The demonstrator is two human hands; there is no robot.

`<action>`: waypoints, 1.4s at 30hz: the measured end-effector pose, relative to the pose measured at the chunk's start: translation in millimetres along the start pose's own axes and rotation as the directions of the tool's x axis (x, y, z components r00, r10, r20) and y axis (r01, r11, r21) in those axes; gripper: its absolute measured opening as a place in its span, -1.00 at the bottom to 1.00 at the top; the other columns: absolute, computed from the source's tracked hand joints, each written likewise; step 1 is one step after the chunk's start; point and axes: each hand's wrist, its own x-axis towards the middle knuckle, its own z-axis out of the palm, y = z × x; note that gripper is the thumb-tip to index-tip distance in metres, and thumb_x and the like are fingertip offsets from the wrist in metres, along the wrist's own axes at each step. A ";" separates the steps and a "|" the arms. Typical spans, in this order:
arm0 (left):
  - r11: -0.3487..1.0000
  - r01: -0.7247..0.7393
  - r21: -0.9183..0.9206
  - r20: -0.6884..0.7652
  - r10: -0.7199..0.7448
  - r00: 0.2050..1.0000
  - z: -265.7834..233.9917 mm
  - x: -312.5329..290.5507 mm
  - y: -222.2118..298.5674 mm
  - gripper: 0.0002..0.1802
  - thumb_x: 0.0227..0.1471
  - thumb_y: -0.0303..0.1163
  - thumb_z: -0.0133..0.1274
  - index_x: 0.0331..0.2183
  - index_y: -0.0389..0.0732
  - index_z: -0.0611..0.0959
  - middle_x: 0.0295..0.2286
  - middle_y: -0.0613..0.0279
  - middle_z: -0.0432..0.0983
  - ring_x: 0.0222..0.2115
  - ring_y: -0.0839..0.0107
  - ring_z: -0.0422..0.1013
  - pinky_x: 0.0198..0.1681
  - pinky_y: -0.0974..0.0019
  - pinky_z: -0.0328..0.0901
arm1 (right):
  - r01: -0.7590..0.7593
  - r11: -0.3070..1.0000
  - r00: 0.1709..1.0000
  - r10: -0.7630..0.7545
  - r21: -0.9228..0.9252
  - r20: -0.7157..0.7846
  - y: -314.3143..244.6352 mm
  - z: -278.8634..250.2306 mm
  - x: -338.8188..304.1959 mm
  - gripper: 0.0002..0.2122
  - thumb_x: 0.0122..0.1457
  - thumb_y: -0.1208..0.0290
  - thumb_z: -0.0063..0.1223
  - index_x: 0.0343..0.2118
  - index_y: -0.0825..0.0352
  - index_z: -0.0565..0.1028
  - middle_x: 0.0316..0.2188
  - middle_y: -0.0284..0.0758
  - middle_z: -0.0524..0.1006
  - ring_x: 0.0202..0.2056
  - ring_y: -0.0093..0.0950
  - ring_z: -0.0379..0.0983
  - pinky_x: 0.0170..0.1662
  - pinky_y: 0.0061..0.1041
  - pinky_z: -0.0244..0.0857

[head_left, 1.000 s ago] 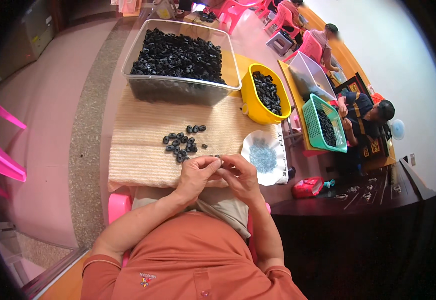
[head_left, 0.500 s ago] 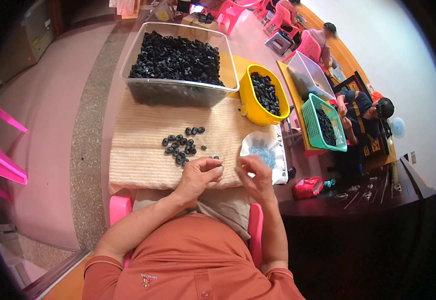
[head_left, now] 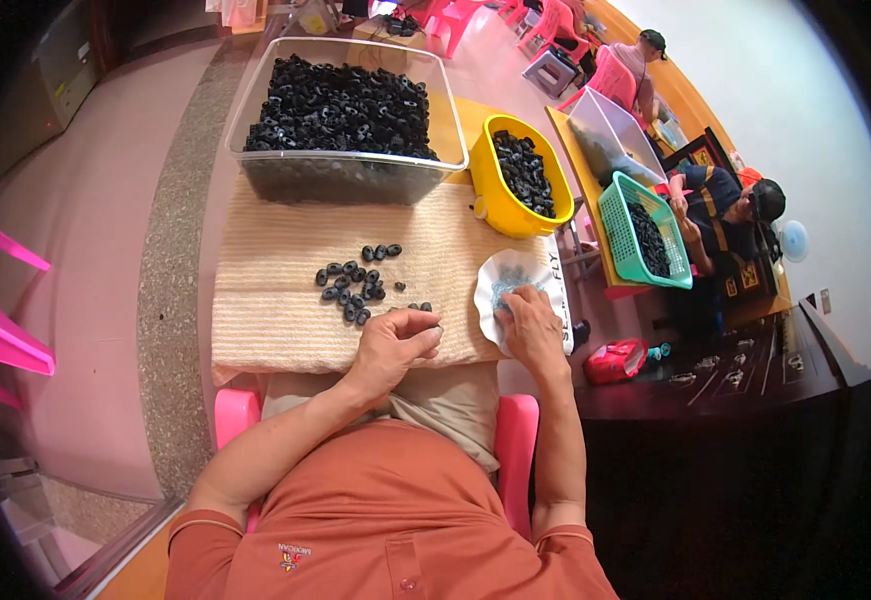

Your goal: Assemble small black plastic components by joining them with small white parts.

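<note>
My left hand (head_left: 396, 345) is over the near edge of the striped towel (head_left: 276, 255), thumb and forefinger pinched together. Whatever lies between those fingertips is too small to make out. Small black oval parts with holes (head_left: 344, 285) form a loose cluster just beyond it, and a couple more lie right by its knuckles. My right hand (head_left: 533, 328) reaches into a white scalloped dish (head_left: 491, 325), its fingertips bunched down among small clear bluish pieces (head_left: 509, 284). The fingers cover part of the pieces, so what they pinch is hidden.
A clear plastic bin (head_left: 346, 180) full of black parts stands at the back of the table. Right of it is a yellow tub (head_left: 496, 205) of similar parts. Farther right, a green basket (head_left: 616, 225) sits on another table, where a person (head_left: 721, 210) works.
My right hand has moved forward and right, from above the towel's edge into the white dish. My left hand keeps its pinch in nearly the same place. The view has shifted slightly.
</note>
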 end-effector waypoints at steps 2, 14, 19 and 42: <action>1.000 -0.008 0.007 0.001 0.008 1.000 0.8 -1.0 1.4 -0.72 0.11 -0.49 0.22 -0.12 -0.35 0.64 -0.33 0.28 0.60 -0.41 0.60 0.48 -0.30 0.48 0.46 | 0.007 1.000 1.000 -0.007 0.003 -0.020 0.5 0.9 1.2 -0.80 0.09 0.41 0.19 -0.22 0.32 0.59 -0.18 -0.22 0.53 -0.14 -0.18 0.45 -0.11 -0.23 0.42; 1.000 -0.016 -0.004 0.003 0.016 1.000 1.4 -0.3 0.1 -0.73 0.11 -0.51 0.21 -0.14 -0.39 0.63 -0.36 0.25 0.61 -0.43 0.59 0.48 -0.32 0.47 0.46 | 0.103 0.995 0.991 -0.104 -0.014 -0.082 4.1 4.8 0.8 -0.94 0.07 0.45 0.14 -0.40 0.27 0.56 -0.35 -0.25 0.53 -0.22 -0.20 0.45 -0.18 -0.24 0.42; 1.000 -0.022 0.002 0.006 0.022 1.000 0.8 0.2 -1.9 -0.74 0.10 -0.50 0.21 -0.14 -0.38 0.64 -0.36 0.26 0.61 -0.43 0.59 0.49 -0.32 0.47 0.47 | 0.152 0.988 0.985 -0.153 -0.017 -0.076 4.4 5.6 1.0 -0.97 0.06 0.47 0.11 -0.43 0.27 0.54 -0.36 -0.25 0.53 -0.24 -0.20 0.45 -0.20 -0.24 0.40; 1.000 -0.031 -0.004 0.037 0.031 0.999 -0.1 0.0 -6.0 -0.72 0.13 -0.51 0.18 -0.10 -0.37 0.63 -0.33 0.25 0.61 -0.38 0.58 0.49 -0.28 0.45 0.48 | 0.133 0.942 0.956 -0.039 0.308 -0.292 17.3 14.5 -6.5 -0.92 0.14 0.56 0.13 -0.30 0.37 0.56 -0.36 -0.14 0.57 -0.27 -0.12 0.51 -0.20 -0.24 0.39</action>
